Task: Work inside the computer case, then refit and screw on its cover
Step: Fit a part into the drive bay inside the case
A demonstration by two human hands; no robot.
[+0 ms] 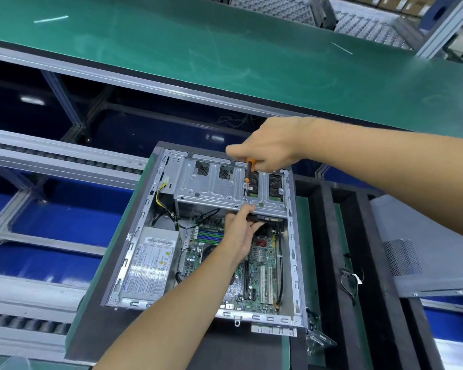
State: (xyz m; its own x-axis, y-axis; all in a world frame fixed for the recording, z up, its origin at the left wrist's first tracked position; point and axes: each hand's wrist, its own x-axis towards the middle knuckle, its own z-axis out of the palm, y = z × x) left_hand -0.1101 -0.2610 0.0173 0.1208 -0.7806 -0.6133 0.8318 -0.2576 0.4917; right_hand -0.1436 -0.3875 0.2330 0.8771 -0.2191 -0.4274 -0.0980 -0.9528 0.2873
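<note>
Lying open on a dark mat, the computer case rests side-up on the counter, its cover removed and set well apart to the right, a grey panel with a perforated vent patch. The right hand grips the orange-and-black handle of a screwdriver, held nearly upright with its tip down on the silver drive cage at the far end of the case. The left hand reaches in from below, its fingers curled under the near edge of the drive cage, where they hold a dark part tucked beneath it; what that part is cannot be told. Visible inside the case: a grey power supply with a label at the left, and a green motherboard with slots at the right. A loose black cable lies on the dark mat between the case and the cover. A green conveyor belt runs beyond.
</note>
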